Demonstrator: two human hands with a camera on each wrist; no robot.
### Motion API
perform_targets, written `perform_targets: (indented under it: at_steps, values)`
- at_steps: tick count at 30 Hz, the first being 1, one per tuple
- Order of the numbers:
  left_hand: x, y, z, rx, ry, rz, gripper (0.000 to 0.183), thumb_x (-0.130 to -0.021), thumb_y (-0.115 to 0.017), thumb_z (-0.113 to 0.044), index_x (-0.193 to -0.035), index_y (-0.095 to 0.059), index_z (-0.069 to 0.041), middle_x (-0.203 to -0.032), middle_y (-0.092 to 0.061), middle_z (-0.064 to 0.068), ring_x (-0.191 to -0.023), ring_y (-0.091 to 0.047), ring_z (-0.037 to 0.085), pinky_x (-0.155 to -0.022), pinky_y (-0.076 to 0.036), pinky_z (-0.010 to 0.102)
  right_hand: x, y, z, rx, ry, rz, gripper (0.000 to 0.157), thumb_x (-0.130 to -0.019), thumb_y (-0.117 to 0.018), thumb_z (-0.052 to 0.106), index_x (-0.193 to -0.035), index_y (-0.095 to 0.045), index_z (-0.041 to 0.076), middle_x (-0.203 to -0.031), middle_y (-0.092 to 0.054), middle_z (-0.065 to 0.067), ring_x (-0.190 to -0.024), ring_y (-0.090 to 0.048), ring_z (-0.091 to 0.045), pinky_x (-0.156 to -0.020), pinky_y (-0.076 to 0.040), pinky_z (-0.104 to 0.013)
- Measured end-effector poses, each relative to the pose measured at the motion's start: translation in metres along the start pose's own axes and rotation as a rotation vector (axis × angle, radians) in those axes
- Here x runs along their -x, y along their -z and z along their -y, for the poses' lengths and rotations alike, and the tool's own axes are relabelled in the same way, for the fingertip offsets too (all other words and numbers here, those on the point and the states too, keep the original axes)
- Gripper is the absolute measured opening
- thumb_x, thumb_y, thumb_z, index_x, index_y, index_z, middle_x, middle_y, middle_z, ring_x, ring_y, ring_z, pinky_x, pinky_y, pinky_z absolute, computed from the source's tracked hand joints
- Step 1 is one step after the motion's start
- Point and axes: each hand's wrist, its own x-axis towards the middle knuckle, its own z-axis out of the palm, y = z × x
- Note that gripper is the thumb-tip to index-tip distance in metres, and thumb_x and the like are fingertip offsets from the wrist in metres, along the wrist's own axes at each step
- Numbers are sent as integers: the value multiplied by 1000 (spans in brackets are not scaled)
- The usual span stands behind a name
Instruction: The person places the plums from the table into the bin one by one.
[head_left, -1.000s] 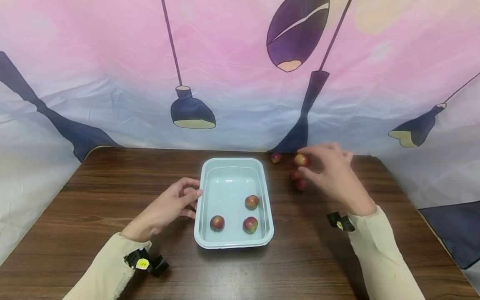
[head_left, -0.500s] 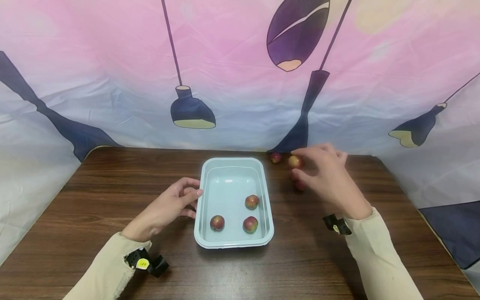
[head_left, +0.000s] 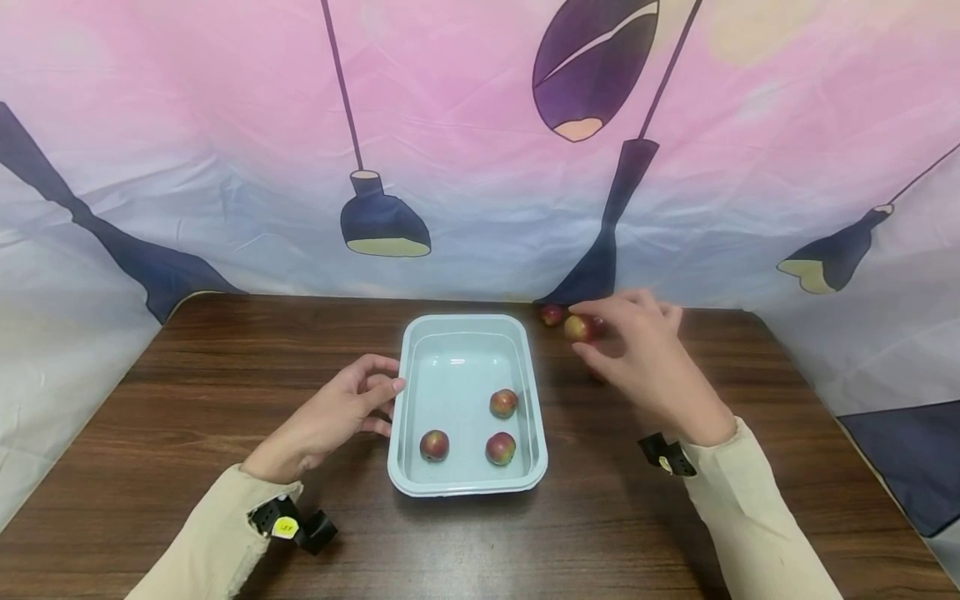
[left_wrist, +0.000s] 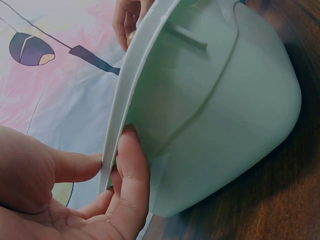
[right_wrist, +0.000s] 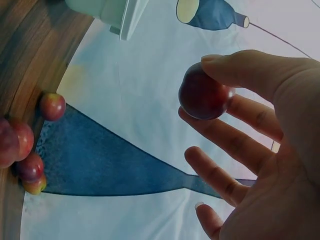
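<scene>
A pale mint-green tray (head_left: 457,358) lies on the wooden table with three red-and-yellow plums inside, one of them a plum (head_left: 500,448) at the near right. My left hand (head_left: 341,408) grips the tray's left rim; the left wrist view shows the thumb (left_wrist: 77,166) on the rim and fingers curled beneath it. Right of the tray, my right hand (head_left: 648,354) pinches a plum (right_wrist: 202,95) between thumb and fingertips, raised above the table. Its other fingers are spread.
Several more plums lie at the table's back edge, including a small plum (head_left: 552,315) left of my right hand, which partly hides the others. A printed cloth (head_left: 480,167) hangs directly behind the table (head_left: 285,333).
My right hand has moved left toward the tray and slightly nearer, carrying the pinched plum. The left hand, the tray and the plums inside have stayed in place.
</scene>
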Motion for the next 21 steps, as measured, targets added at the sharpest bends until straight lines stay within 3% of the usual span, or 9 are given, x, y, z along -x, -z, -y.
perform_targets:
  at_steps: [12,21]
  values:
    - [0,-1,-1,2,2,-8,47,-109,-49,-20,-146,-33,4,-116,-63,21,-91,-67,21,-79,-63,33,1,-3,7,-21,51,-2,40,-86,-83,18,-124,-71,19,-108,-73,4,-113,-48,-22,-92,-20,-53]
    - [-1,0,0,11,3,-7,46,-108,-50,-18,-145,-33,5,-115,-63,21,-89,-68,20,-79,-63,32,2,-7,15,-49,100,27,44,-87,-83,22,-128,-69,22,-113,-72,7,-117,-48,-20,-95,-21,-54]
